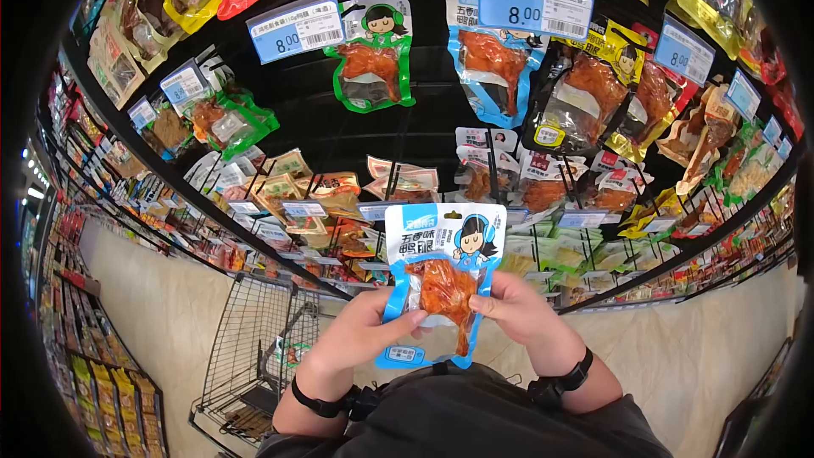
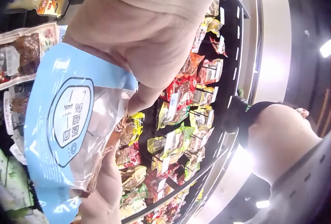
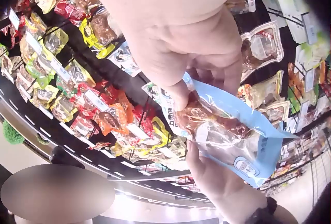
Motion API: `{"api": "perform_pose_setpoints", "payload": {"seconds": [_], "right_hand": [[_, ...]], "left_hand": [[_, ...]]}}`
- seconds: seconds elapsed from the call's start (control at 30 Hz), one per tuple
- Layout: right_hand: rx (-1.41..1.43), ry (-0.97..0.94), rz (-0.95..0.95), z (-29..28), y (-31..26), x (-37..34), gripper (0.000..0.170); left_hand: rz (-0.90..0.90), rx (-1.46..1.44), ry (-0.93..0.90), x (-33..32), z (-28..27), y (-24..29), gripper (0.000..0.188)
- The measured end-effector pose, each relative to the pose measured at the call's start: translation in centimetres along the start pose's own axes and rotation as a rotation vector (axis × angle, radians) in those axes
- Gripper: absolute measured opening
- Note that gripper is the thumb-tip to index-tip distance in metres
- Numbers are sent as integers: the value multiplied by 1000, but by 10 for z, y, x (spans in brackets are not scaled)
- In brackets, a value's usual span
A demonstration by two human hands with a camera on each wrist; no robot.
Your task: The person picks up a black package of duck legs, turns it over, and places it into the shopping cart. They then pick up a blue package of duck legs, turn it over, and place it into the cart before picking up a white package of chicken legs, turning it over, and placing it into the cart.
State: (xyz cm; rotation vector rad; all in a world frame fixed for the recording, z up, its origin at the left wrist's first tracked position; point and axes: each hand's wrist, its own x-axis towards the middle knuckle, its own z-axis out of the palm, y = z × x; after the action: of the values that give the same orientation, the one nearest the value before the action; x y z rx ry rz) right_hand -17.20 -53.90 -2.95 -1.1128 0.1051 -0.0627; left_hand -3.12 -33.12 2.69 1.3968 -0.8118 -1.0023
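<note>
A blue-and-white vacuum pack of duck leg [image 1: 443, 288] is held upright in front of the body, printed side toward the head camera. My left hand [image 1: 365, 328] grips its left edge, thumb across the front. On the other edge my right hand [image 1: 514, 309] pinches the pack, thumb on the clear window over the brown meat. Fingers behind the pack are mostly hidden in the head view. In the left wrist view the pack's lower blue end [image 2: 44, 131] is close to the camera. The right wrist view shows the duck leg [image 3: 212, 120] through the clear film.
Hanging packs fill the shelf ahead, among them a green pack [image 1: 371, 59], a similar blue pack [image 1: 492, 68] and a black-and-yellow pack [image 1: 581, 93]. Price tags [image 1: 536, 7] stick out above them. A wire shopping cart [image 1: 246, 339] stands on the floor at the left.
</note>
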Motion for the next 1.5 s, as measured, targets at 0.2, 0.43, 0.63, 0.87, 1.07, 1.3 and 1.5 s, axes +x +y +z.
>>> {"api": "perform_pose_setpoints", "payload": {"seconds": [0.2, 0.43, 0.63, 0.87, 1.07, 1.3, 1.5], "right_hand": [[9, -35, 22, 4, 13, 12, 38], [-34, -89, 105, 22, 31, 36, 37], [-56, -114, 221, 57, 48, 70, 37], [-72, -152, 336, 119, 83, 116, 42], [-71, -157, 488, 196, 125, 166, 47], [-90, -334, 521, 335, 165, 227, 47], [-100, -477, 434, 434, 187, 248, 51]], "left_hand": [[-1, -9, 41, -9, -10, -13, 19], [-12, -36, 106, -32, -36, -30, 19], [1, -126, 176, -61, -75, -49, 19], [-10, -161, 299, -116, -131, -70, 22], [-46, -199, 423, -185, -195, -88, 24], [81, -384, 654, -292, -263, -102, 22], [241, -370, 774, -372, -304, -95, 22]]}}
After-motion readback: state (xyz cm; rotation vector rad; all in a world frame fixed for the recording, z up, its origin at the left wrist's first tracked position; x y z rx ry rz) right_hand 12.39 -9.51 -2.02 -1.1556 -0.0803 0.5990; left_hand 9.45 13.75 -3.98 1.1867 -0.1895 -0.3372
